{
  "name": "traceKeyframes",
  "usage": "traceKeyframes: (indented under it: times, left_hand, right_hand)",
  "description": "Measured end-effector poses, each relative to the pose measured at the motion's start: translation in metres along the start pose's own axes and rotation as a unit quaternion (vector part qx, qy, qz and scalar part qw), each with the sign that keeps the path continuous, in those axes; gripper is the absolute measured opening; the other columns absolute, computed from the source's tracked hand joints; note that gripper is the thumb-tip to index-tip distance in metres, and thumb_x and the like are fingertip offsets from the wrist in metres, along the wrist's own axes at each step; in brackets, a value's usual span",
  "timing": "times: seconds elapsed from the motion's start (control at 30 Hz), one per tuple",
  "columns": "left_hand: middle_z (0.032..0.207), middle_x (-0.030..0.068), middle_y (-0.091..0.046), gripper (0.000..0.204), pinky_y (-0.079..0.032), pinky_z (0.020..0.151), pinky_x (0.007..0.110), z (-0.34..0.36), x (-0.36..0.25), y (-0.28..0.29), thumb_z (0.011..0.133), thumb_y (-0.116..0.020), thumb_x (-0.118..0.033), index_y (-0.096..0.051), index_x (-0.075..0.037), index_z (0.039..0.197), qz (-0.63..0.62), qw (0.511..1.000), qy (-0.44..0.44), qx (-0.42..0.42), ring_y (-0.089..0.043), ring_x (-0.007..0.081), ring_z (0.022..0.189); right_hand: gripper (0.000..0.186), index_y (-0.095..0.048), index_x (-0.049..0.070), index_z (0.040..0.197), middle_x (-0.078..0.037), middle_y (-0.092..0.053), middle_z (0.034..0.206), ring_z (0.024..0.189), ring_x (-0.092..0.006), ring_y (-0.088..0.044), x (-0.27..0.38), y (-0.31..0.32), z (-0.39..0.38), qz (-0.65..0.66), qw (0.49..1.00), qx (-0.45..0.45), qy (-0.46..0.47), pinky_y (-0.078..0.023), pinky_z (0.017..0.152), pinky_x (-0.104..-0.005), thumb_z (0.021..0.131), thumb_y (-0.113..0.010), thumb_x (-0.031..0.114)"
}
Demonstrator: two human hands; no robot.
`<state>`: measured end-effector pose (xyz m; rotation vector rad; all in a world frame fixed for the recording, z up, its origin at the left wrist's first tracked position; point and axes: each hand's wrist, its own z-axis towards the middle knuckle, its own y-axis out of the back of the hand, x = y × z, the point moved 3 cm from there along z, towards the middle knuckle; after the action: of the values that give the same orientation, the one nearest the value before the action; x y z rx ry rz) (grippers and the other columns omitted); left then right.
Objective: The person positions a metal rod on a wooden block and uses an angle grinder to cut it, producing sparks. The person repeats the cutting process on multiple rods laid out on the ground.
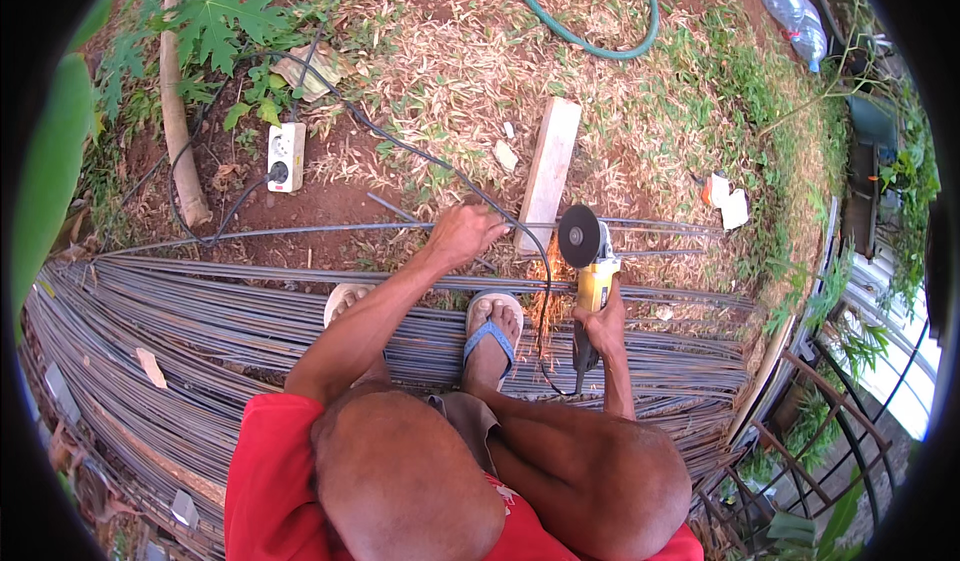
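Observation:
My right hand [604, 327] grips a yellow and black angle grinder [594, 289], held upright with its dark disc [579, 236] at the top. The disc is at a thin steel rod [330, 228], just right of a wooden block [551, 166]. Orange sparks [547, 306] stream from there toward my feet. My left hand [468, 234] is closed on the rod, left of the block. The exact cutting point is hidden behind the disc. A black power cord [440, 161] loops past my left hand and down to the grinder's lower end.
Long steel rods [180, 331] lie in a wide layer under my sandalled feet [490, 336]. A white power strip [286, 158] with a plug in it sits on the soil at left. Farther off are a green hose [597, 51] and a plastic bottle [790, 6]. A metal frame [810, 441] stands at right.

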<state>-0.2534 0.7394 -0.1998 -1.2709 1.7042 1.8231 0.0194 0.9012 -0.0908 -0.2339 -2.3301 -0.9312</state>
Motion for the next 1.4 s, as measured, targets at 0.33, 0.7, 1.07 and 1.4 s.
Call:
traceKeyframes:
  times: [0.33, 0.7, 1.07, 1.4]
  left_hand:
    - [0.09, 0.0151, -0.078, 0.028, -0.065, 0.066, 0.043, 0.001, -0.002, 0.002, 0.098, -0.073, -0.033, -0.082, -0.007, 0.098, -0.006, 1.0, -0.017, -0.021, -0.075, 0.0276, 0.074]
    - [0.084, 0.0134, -0.075, 0.029, -0.062, 0.064, 0.047, -0.002, 0.003, -0.001, 0.098, -0.071, -0.034, -0.081, -0.007, 0.095, -0.019, 0.999, -0.027, -0.043, -0.073, 0.0293, 0.069]
    - [0.083, 0.0122, -0.075, 0.027, -0.062, 0.064, 0.046, -0.002, -0.005, 0.007, 0.098, -0.071, -0.033, -0.081, -0.008, 0.094, -0.016, 0.997, -0.036, -0.059, -0.073, 0.0292, 0.071]
    - [0.084, 0.0115, -0.074, 0.029, -0.061, 0.066, 0.045, -0.001, -0.007, 0.008, 0.097, -0.073, -0.035, -0.081, -0.007, 0.095, -0.009, 1.0, -0.003, -0.014, -0.073, 0.0305, 0.073]
  right_hand:
    - [0.075, -0.049, 0.0, 0.143, -0.012, -0.071, 0.112, 0.099, -0.0225, -0.067, -0.017, -0.007, 0.016, 0.037, 0.999, -0.01, 0.006, -0.055, 0.091, -0.0372, 0.075, -0.079, 0.009]
    - [0.08, -0.049, -0.003, 0.143, -0.016, -0.071, 0.109, 0.097, -0.0251, -0.068, -0.011, -0.002, 0.002, -0.022, 1.0, 0.005, -0.017, -0.055, 0.091, -0.0389, 0.071, -0.08, 0.014]
    - [0.064, -0.055, 0.001, 0.129, -0.01, -0.07, 0.103, 0.09, -0.019, -0.066, 0.004, -0.006, 0.008, 0.042, 0.999, -0.015, -0.02, -0.055, 0.082, -0.0342, 0.07, -0.08, 0.009]
    - [0.066, -0.053, 0.0, 0.134, -0.01, -0.067, 0.104, 0.091, -0.0202, -0.065, -0.003, -0.006, -0.004, 0.047, 0.999, -0.002, -0.019, -0.054, 0.084, -0.035, 0.073, -0.077, 0.011]
